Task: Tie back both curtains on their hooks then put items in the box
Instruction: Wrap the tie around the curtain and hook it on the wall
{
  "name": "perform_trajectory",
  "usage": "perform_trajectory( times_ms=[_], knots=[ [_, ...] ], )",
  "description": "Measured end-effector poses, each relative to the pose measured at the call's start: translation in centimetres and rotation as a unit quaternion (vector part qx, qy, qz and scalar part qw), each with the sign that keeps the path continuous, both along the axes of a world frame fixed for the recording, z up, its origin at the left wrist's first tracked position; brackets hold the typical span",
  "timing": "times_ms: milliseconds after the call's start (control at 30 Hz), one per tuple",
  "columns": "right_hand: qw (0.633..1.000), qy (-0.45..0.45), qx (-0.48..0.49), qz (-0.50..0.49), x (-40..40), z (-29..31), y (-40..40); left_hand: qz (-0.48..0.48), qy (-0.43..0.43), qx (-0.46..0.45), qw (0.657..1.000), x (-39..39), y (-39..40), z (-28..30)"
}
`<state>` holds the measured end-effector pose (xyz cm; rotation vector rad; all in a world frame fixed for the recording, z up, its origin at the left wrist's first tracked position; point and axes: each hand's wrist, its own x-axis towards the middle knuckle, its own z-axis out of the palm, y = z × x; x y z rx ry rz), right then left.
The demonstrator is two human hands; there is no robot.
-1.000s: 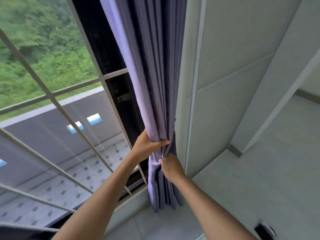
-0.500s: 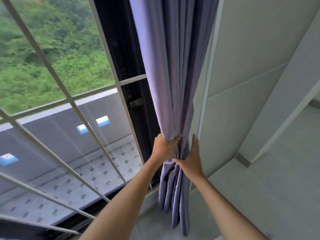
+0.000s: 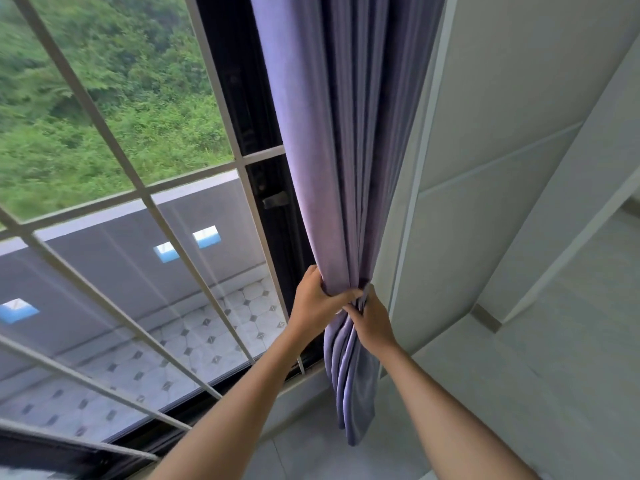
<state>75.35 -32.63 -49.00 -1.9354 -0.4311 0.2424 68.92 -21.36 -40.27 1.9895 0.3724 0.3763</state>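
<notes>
I note the barred window (image 3: 121, 209) at left, the purple curtain (image 3: 346, 150) gathered beside the wall (image 3: 502, 98). My left hand (image 3: 317, 299) grips the bunched folds, fingers curled round them; my right hand (image 3: 372, 318) pinches the fabric just beside it.

A large window (image 3: 138, 202) fills the left side, its glass crossed by pale slanting bars (image 3: 104, 112) and set in a dark frame (image 3: 242, 109) with a small dark latch (image 3: 275, 199). Beyond the glass, daylight falls on a green, overgrown hillside (image 3: 104, 81). Below it runs a grey parapet wall (image 3: 114, 247) with small bright blue openings, and a balcony floor of pale tiles (image 3: 194, 344) dotted with dark diamonds. On the right stands a pale panelled wall (image 3: 502, 150) with thin seams, meeting a light tiled floor (image 3: 554, 393).
</notes>
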Motion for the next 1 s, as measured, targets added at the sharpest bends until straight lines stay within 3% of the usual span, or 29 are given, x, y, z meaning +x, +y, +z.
perform_trajectory(
  times_ms=[233, 533, 800, 933, 1000],
  knots=[
    [0.997, -0.008, -0.070, -0.038, -0.8, -1.4, 1.1, -0.050, 0.060, 0.050, 0.996, 1.1, 2.5, 0.0],
    [0.995, 0.010, -0.102, -0.004, 1.0, -1.3, 0.6, -0.127, 0.095, -0.011, 0.987, 3.3, 1.2, -0.5],
    [0.993, 0.005, -0.114, -0.013, 0.3, -0.7, 1.0, 0.071, -0.010, -0.068, 0.995, 2.6, -2.2, 0.4],
    [0.993, 0.010, -0.116, -0.030, 0.0, -0.6, 1.2, 0.108, -0.021, -0.050, 0.993, 2.2, -3.0, 0.4],
    [0.987, 0.103, -0.093, -0.085, 0.6, -2.9, 2.3, 0.139, -0.024, -0.027, 0.990, 2.2, -3.7, 0.0]
  ],
)
